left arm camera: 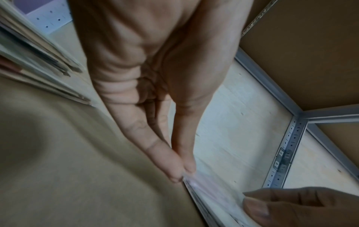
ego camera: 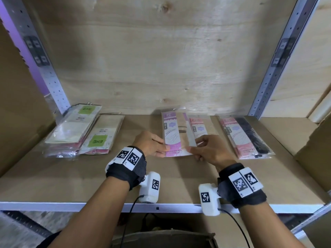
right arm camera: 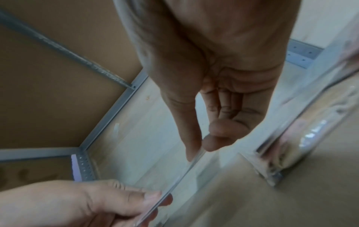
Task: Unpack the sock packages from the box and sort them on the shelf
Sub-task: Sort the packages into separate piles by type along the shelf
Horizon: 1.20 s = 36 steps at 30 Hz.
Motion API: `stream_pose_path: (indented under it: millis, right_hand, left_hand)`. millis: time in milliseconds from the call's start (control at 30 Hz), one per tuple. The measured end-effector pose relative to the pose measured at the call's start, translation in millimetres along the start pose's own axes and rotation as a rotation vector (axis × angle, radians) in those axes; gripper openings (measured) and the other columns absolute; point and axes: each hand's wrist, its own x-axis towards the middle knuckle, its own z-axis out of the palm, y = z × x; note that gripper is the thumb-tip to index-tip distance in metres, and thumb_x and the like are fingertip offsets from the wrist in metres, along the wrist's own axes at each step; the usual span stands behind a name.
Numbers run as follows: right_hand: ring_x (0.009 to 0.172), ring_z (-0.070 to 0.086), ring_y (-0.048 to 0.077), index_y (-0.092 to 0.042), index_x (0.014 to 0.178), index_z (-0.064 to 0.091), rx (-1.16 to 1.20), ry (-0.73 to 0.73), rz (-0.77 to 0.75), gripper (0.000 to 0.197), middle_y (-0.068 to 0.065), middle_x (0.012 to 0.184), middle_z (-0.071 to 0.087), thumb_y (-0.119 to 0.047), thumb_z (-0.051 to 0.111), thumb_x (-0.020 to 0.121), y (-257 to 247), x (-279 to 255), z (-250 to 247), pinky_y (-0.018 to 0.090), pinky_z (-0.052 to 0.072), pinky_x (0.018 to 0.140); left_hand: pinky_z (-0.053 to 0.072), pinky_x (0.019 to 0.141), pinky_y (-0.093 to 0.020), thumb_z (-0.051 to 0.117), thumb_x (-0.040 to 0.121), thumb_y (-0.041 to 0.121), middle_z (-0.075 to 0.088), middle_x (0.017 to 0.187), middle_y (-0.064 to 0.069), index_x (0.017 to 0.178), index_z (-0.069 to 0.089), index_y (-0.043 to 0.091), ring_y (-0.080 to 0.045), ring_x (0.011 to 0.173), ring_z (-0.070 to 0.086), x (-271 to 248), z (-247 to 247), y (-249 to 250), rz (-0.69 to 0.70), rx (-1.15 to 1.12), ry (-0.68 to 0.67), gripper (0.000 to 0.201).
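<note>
A purple-labelled sock package (ego camera: 172,135) is held just above the shelf board (ego camera: 86,181), mid-shelf. My left hand (ego camera: 162,147) pinches its near left edge between thumb and fingers (left arm camera: 180,170). My right hand (ego camera: 193,145) pinches the near right edge, where thumb and index finger close on the clear plastic (right arm camera: 198,147). Partly under this package lies a red-labelled package (ego camera: 199,128). The package's thin edge (right arm camera: 174,188) runs between both hands in the right wrist view.
A stack of green-labelled packages (ego camera: 75,129) lies at the shelf's left. At the right lies a pink-labelled package with black socks (ego camera: 247,138). Metal uprights (ego camera: 274,68) frame the plywood back wall. A cardboard box (ego camera: 164,238) sits below the shelf edge.
</note>
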Motion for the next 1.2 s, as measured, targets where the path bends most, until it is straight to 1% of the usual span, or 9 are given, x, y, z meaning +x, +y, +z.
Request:
stream_pose_path:
  millis: [167, 400, 500, 567, 667, 800, 900, 1067, 1200]
  right_hand:
    - [0.045, 0.059, 0.014, -0.006, 0.101, 0.066, -0.041, 0.073, -0.045, 0.037, 0.017, 0.078, 0.072, -0.014, 0.088, 0.073, -12, 5, 11, 0.025, 0.047, 0.048]
    - [0.043, 0.063, 0.007, -0.005, 0.113, 0.064, -0.162, -0.004, -0.021, 0.045, 0.010, 0.073, 0.073, -0.015, 0.086, 0.074, -14, 7, 17, 0.016, 0.044, 0.039]
    - [0.061, 0.070, 0.017, -0.002, 0.115, 0.063, -0.265, -0.091, 0.015, 0.045, 0.016, 0.092, 0.073, -0.018, 0.084, 0.078, -14, 6, 19, 0.021, 0.054, 0.051]
    - [0.069, 0.071, 0.020, 0.000, 0.110, 0.066, -0.287, -0.112, 0.023, 0.039, 0.016, 0.098, 0.073, -0.018, 0.083, 0.080, -14, 5, 20, 0.025, 0.058, 0.059]
    - [0.080, 0.065, 0.010, -0.008, 0.107, 0.071, -0.397, -0.113, -0.038, 0.033, 0.007, 0.105, 0.072, -0.025, 0.081, 0.080, -17, 4, 21, 0.015, 0.048, 0.064]
    - [0.106, 0.062, 0.015, -0.013, 0.118, 0.070, -0.412, -0.153, -0.035, 0.042, 0.005, 0.114, 0.069, -0.031, 0.080, 0.081, -19, 4, 26, 0.021, 0.044, 0.086]
    - [0.107, 0.064, 0.018, -0.014, 0.117, 0.070, -0.377, -0.169, -0.024, 0.041, 0.006, 0.115, 0.068, -0.031, 0.080, 0.081, -18, 4, 27, 0.029, 0.050, 0.097]
    - [0.103, 0.064, 0.018, -0.015, 0.112, 0.071, -0.379, -0.149, -0.025, 0.036, 0.005, 0.111, 0.068, -0.031, 0.080, 0.081, -18, 2, 26, 0.029, 0.051, 0.093]
    - [0.101, 0.067, 0.023, -0.014, 0.111, 0.071, -0.359, -0.147, -0.012, 0.035, 0.006, 0.111, 0.067, -0.029, 0.080, 0.081, -18, 1, 24, 0.037, 0.054, 0.097]
  left_hand:
    - [0.062, 0.080, -0.042, 0.087, 0.070, -0.002, 0.076, 0.088, -0.018, 0.098, 0.071, -0.003, -0.030, 0.076, 0.077, 5, -6, 4, 0.037, 0.056, 0.103, 0.032]
    - [0.062, 0.083, -0.040, 0.086, 0.073, 0.003, 0.076, 0.093, -0.018, 0.099, 0.070, 0.001, -0.027, 0.078, 0.077, 8, -14, 3, -0.016, 0.155, 0.133, 0.031]
    - [0.060, 0.087, -0.043, 0.080, 0.078, -0.002, 0.074, 0.100, -0.024, 0.097, 0.069, -0.002, -0.033, 0.088, 0.075, 6, -16, 0, -0.108, 0.224, 0.115, 0.023]
    - [0.060, 0.088, -0.045, 0.079, 0.077, -0.007, 0.072, 0.103, -0.029, 0.109, 0.066, -0.008, -0.036, 0.090, 0.074, 5, -16, -1, -0.168, 0.201, 0.098, 0.034]
    - [0.060, 0.087, -0.045, 0.081, 0.075, -0.006, 0.071, 0.107, -0.028, 0.116, 0.061, -0.008, -0.035, 0.091, 0.074, 6, -16, -1, -0.181, 0.202, 0.101, 0.046]
    - [0.059, 0.088, -0.043, 0.080, 0.077, -0.004, 0.068, 0.114, -0.026, 0.120, 0.060, -0.006, -0.035, 0.098, 0.072, 8, -13, 0, -0.183, 0.201, 0.094, 0.048]
    - [0.059, 0.089, -0.044, 0.079, 0.078, -0.005, 0.069, 0.116, -0.026, 0.121, 0.061, -0.007, -0.035, 0.100, 0.072, 8, -10, 0, -0.178, 0.190, 0.065, 0.046]
    - [0.061, 0.085, -0.040, 0.081, 0.077, -0.003, 0.070, 0.115, -0.023, 0.120, 0.063, -0.005, -0.032, 0.096, 0.073, 11, -6, 1, -0.147, 0.205, 0.058, 0.047]
    - [0.060, 0.086, -0.040, 0.081, 0.077, -0.003, 0.071, 0.114, -0.022, 0.120, 0.064, -0.005, -0.031, 0.096, 0.073, 12, -4, 1, -0.135, 0.196, 0.042, 0.046]
